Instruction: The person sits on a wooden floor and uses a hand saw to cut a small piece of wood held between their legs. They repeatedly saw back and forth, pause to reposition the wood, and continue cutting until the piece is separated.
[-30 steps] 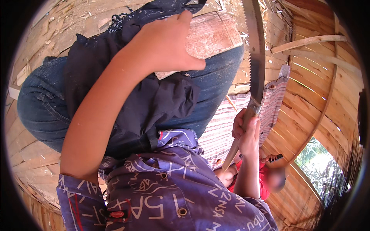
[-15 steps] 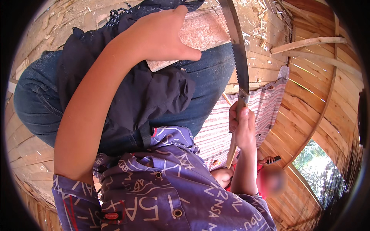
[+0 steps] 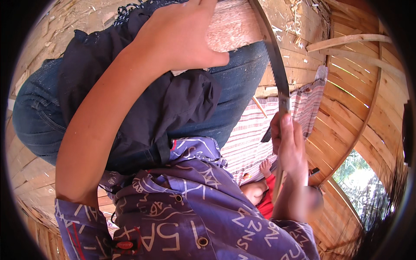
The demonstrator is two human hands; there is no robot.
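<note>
A pale, rough wooden board (image 3: 236, 27) lies across my lap, over dark cloth (image 3: 173, 106) and blue jeans (image 3: 242, 82). My left hand (image 3: 188, 39) grips it from above, thumb stretched along the near side; its fingertips reach the picture's top. On the right, my right hand (image 3: 289, 141) is wrapped round the handle of a handsaw (image 3: 277, 65). The curved, toothed blade runs up from that fist and passes against the board's right end. Its far tip is cut off by the upper edge of the picture.
Wood shavings (image 3: 296, 21) litter the plank floor. A striped cloth (image 3: 242, 145) is spread to the right of my legs. Behind my right forearm, another person in red (image 3: 269, 199) sits close by. Plank walls (image 3: 346, 104) and a bright opening (image 3: 359, 182) stand further right.
My right hand and the saw have moved right and slightly down, drawing the blade back. My left hand keeps its hold on the board. The other person's hand now shows on the striped cloth.
</note>
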